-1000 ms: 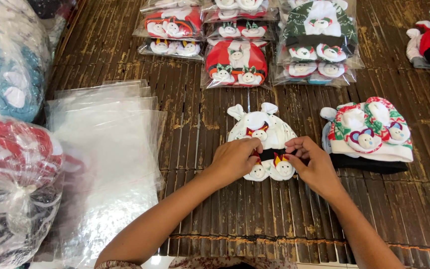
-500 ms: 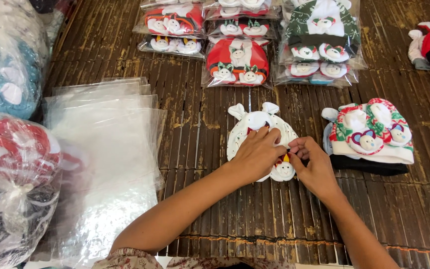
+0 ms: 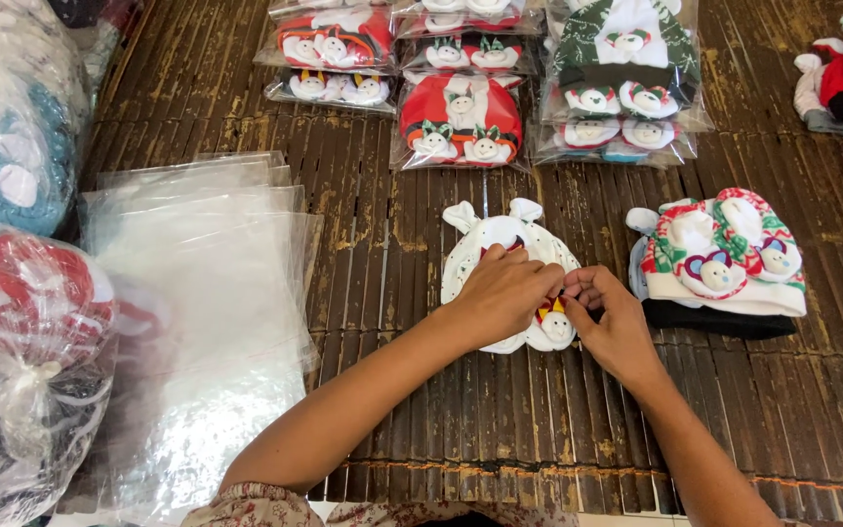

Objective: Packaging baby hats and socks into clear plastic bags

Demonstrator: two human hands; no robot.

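A white baby cap set (image 3: 500,244) with two knotted ears at its top edge lies flat near the middle of the dark slatted bamboo surface (image 3: 392,224). The left hand (image 3: 504,293) lies over its lower half, fingers curled down onto the cloth, while the right hand (image 3: 612,317) meets it at the lower right edge, its fingers pinched shut on a small white toy-faced bootie (image 3: 555,325) that touches the cap. Just to the right, apart by a narrow strip of bare slats, sits a stack of caps and booties (image 3: 719,259) in red, green and white on a black base. Above, well apart from the cap's ears, is a row of filled clear packets (image 3: 461,122). To the left, past a wider open band of slats, a pile of empty clear plastic bags (image 3: 197,293) fans out, and beyond it bulging sacks of wrapped goods (image 3: 21,322) crowd the left edge. Bare slats run below the hands toward the near edge.
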